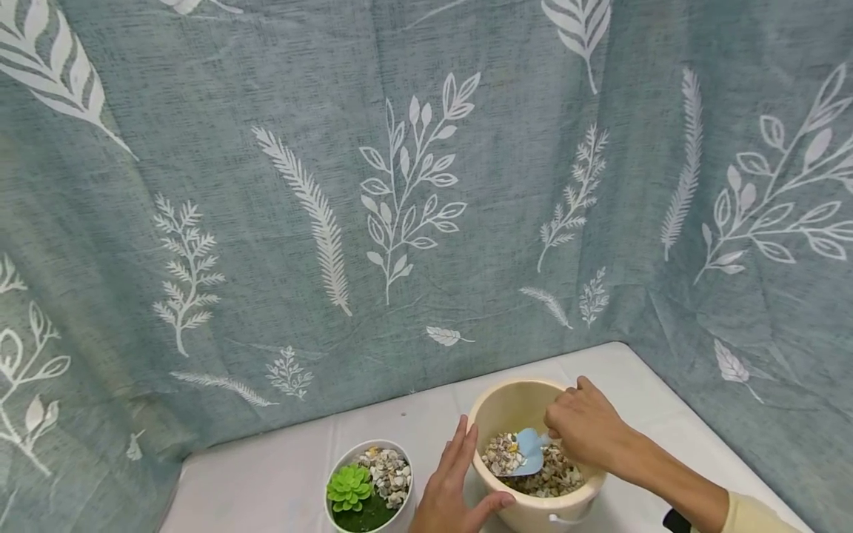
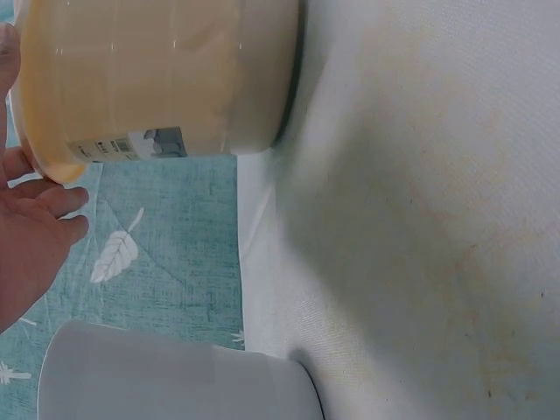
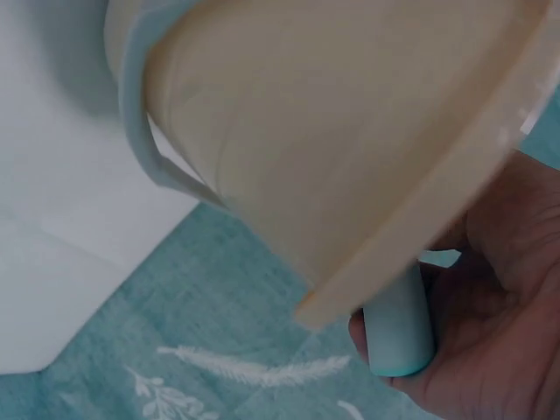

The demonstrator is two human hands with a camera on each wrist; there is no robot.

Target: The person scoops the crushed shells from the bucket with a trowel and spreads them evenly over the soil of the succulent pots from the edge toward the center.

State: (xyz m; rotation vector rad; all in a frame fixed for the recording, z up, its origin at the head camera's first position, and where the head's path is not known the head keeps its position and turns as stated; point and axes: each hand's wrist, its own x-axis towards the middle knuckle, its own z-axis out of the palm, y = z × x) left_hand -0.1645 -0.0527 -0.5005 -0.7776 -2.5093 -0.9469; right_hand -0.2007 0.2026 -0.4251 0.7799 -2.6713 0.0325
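In the head view, a cream bucket holds a bed of small stones or shell bits. My right hand is over its right rim and grips a light blue scoop, whose blade is down in the bucket with pebbles on it. The scoop's handle pokes out of my curled fingers in the right wrist view. My left hand rests its extended fingers against the bucket's left rim, thumb toward the front. Beside that hand stands a white pot with a green succulent and pale pebbles.
The white-covered table ends at a grey-green leaf-print curtain behind and on the right. A pale bucket handle hangs along the bucket's outside in the right wrist view. The pot's wall is close to the bucket.
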